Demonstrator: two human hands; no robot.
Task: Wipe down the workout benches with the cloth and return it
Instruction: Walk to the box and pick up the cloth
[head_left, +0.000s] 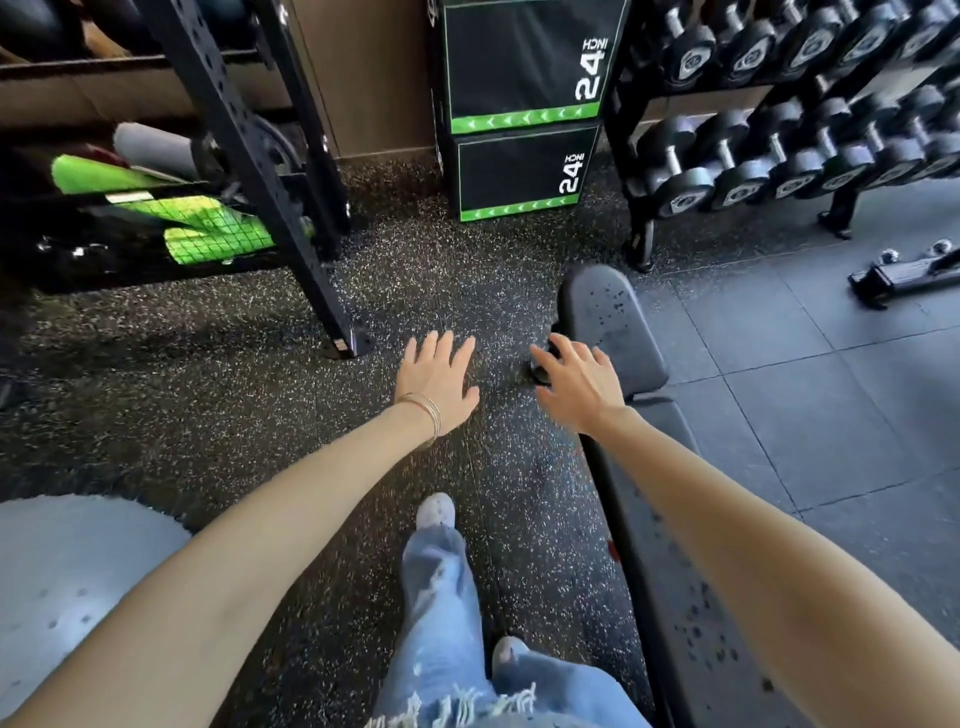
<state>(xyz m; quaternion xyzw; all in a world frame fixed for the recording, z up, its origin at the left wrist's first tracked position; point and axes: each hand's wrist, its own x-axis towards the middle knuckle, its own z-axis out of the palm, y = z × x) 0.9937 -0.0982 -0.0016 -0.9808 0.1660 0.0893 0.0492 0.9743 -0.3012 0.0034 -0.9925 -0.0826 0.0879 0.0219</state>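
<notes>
Workout bench (613, 322) on speckled floor (260, 415); left hand (439, 382), right hand (579, 387), fingers (445, 345) wide, empty.

A: What is cut off?
B: The dumbbell rack (641, 239) runs past the right edge. The bench (613, 322) runs past the bottom, partly under the right forearm (779, 545).
A: The right hand (576, 384)?
B: Blurred; contact with the bench is unclear.

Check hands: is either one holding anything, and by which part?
Nothing is held. The left hand is spread open above the floor; the right hand is open beside the bench. No cloth in either.
</notes>
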